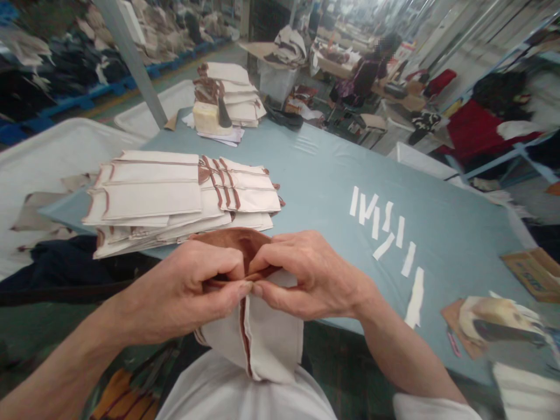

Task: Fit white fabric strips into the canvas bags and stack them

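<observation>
A cream fabric piece [275, 332] with a brown band and a brown-edged seam hangs in front of my body, just off the table's near edge. My left hand [196, 280] pinches its brown band at the top, thumb against bent fingers. Close beside it, my right hand [301, 271] pinches the same band, and the two thumb tips nearly touch above the seam. Behind my hands, a layered stack of cream pieces with brown trim [153, 192] lies on the blue-green table [315, 181].
Several white strips [400, 231] lie on the table at the right. A second cream stack [231, 87] stands at the far end beside a yellowish block [207, 118]. A cardboard box [534, 274] sits at the right edge. A person [363, 79] is seated farther back.
</observation>
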The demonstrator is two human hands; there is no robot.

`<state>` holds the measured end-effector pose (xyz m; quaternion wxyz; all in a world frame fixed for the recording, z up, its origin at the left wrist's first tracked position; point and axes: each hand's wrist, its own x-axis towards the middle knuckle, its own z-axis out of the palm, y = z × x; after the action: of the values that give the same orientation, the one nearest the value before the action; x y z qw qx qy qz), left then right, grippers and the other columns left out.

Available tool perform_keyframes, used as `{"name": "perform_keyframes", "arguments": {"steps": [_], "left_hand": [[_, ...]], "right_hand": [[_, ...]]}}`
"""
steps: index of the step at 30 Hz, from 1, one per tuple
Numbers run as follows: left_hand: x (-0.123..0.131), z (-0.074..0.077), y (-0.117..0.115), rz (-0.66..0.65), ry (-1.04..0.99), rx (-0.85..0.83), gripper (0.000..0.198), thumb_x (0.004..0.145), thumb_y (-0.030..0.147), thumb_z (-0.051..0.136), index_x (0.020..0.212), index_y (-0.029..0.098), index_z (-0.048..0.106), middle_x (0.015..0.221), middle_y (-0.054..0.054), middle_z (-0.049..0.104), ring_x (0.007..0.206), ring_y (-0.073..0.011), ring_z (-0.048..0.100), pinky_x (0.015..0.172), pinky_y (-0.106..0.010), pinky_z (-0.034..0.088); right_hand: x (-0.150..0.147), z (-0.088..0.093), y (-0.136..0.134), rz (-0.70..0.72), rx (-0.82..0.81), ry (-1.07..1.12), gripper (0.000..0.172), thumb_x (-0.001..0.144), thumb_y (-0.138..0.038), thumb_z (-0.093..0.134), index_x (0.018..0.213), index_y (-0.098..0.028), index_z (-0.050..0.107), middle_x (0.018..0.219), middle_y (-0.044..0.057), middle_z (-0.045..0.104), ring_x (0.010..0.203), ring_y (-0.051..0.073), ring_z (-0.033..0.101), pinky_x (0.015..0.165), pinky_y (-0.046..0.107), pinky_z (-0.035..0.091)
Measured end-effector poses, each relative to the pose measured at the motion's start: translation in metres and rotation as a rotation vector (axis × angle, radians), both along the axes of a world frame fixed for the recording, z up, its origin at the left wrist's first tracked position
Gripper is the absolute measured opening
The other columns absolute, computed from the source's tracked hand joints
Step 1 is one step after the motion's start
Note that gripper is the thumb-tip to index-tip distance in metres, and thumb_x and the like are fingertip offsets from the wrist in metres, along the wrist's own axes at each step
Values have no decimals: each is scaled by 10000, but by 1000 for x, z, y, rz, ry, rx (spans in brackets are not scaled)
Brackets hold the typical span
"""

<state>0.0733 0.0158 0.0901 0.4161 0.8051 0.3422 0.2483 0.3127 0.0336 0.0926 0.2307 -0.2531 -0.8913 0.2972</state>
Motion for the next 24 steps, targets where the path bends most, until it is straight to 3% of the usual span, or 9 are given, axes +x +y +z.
{"name": "perform_keyframes", "arguments": {"steps": [4, 8, 13, 17, 21, 24], "left_hand": [[11, -24, -17, 100, -221, -256, 425, 924, 314, 606, 610, 236, 331, 567, 83, 310, 500, -88, 287, 462, -234, 234], [17, -50, -34, 244, -454, -382, 506, 982, 435, 594, 646, 257, 259, 575, 73, 331, 499, -105, 322, 465, -241, 288], [7, -52, -36, 423, -344, -107, 467, 1034, 357, 536, 634, 238, 327, 576, 46, 347, 522, -128, 385, 509, -268, 362], [-10, -52, -29, 471, -224, 154, 415, 1074, 245, 490, 663, 229, 436, 590, 44, 408, 542, -127, 442, 567, -276, 415], [-26, -61, -21, 465, -153, 259, 405, 1073, 235, 543, 674, 231, 472, 590, 51, 449, 558, -128, 469, 624, -283, 438], [-33, -59, -9, 400, -133, 235, 229, 1056, 358, 654, 862, 239, 682, 788, 12, 709, 711, -166, 651, 669, -261, 503]], "right_hand": [[15, -1, 10, -27, -124, -33, 219, 998, -348, 655, 845, -194, 684, 750, -3, 690, 672, 135, 573, 676, 265, 388], [30, -22, 22, -94, -232, -44, 424, 1108, -441, 469, 851, -177, 678, 789, 23, 676, 742, 160, 599, 744, 291, 420], [35, -38, 24, -99, -289, 96, 531, 1105, -604, 484, 800, -194, 628, 785, 23, 638, 795, 183, 576, 816, 328, 440], [27, -23, 18, -19, -317, 233, 536, 1067, -651, 572, 783, -196, 606, 759, -1, 594, 743, 156, 520, 757, 301, 439], [15, -6, 12, 28, -193, 249, 460, 1085, -555, 605, 795, -198, 594, 752, -17, 583, 712, 133, 503, 728, 283, 429], [9, 4, 12, 39, -122, 241, 381, 1097, -458, 623, 825, -192, 615, 760, -21, 600, 700, 117, 518, 700, 262, 420]]}}
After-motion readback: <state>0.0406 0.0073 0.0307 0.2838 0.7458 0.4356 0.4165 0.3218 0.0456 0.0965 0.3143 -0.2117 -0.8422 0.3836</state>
